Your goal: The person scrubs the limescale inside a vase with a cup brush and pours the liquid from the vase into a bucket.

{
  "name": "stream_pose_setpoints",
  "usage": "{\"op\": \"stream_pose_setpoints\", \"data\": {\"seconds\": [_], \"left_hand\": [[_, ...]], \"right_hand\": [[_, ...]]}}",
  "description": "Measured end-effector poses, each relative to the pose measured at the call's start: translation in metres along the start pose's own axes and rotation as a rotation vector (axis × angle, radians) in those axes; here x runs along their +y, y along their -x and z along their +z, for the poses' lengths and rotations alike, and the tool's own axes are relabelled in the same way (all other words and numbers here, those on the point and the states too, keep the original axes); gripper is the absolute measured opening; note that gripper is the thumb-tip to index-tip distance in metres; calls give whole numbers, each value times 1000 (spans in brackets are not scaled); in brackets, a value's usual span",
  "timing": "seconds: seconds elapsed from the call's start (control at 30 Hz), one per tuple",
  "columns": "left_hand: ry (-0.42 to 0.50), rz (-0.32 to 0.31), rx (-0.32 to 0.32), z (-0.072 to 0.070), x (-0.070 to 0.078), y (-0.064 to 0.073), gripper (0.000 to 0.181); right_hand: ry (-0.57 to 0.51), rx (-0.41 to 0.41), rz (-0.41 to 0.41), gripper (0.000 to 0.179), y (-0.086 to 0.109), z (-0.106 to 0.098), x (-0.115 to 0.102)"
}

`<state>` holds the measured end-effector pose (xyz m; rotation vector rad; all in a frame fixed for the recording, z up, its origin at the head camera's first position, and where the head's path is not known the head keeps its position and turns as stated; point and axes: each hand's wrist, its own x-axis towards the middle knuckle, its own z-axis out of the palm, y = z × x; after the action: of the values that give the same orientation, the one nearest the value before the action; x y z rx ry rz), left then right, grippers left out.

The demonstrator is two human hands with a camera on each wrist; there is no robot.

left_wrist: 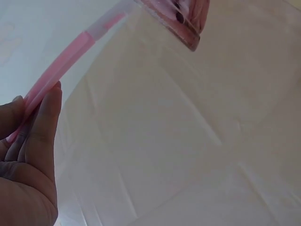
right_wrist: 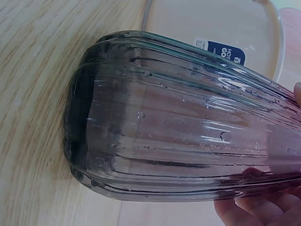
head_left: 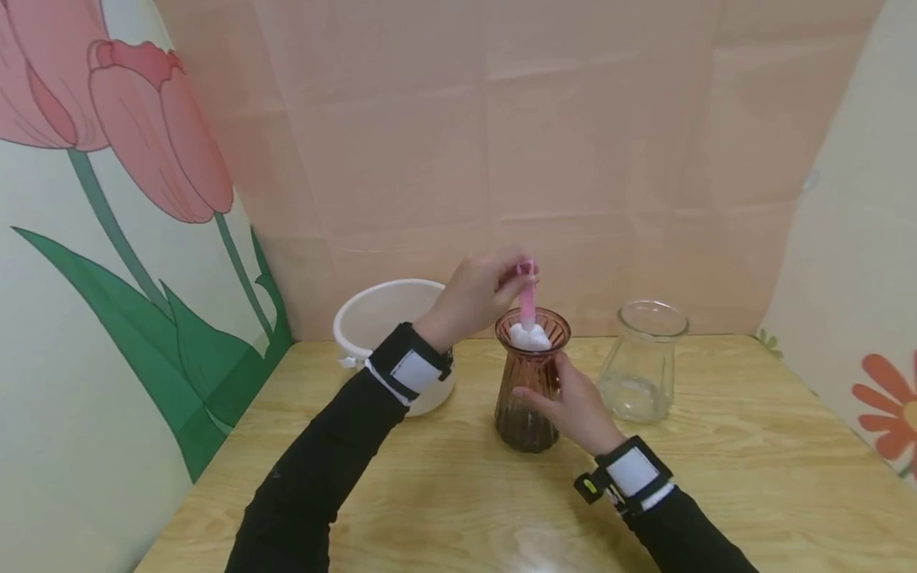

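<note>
A ribbed, purplish-brown glass vase stands upright on the table with a flared mouth. My right hand grips it from the right, below the rim. In the right wrist view the vase fills the middle, with fingers at its upper part. My left hand is above the mouth and pinches the pink handle of a bottle brush. Its white, soft-looking head sits in the vase's mouth. The left wrist view shows the pink brush handle between thumb and fingers; the head is hidden there.
Behind my left forearm stands a white bucket, partly covered by the arm. A clear glass vase is to the right, a little farther back. The wooden table meets a pinkish wall covering behind.
</note>
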<state>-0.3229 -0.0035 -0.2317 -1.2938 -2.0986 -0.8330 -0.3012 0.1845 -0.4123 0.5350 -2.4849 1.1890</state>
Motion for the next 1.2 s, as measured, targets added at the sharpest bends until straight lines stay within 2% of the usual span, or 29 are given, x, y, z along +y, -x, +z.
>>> {"op": "stream_pose_setpoints", "data": {"seconds": [0.27,0.4,0.63,0.8,0.97,1.2], "left_hand": [[-45,-106,-97,7,-1,5,6],[-48,-156,-191,16,-6,8,8],[-42,-219,-341,40,-22,15,23],[-68,-198,-423,51,-26,15,29],[-94,-172,-530,53,-25,9,27],[-99,-145,-641,55,-26,1,22]], "right_hand": [[13,1,7,90,0,0,-2],[14,7,-2,88,-1,0,-2],[-1,-1,6,87,1,1,-4],[-9,4,-8,87,4,3,-4],[0,16,-31,84,4,1,-3],[3,20,-41,85,5,-1,-3]]}}
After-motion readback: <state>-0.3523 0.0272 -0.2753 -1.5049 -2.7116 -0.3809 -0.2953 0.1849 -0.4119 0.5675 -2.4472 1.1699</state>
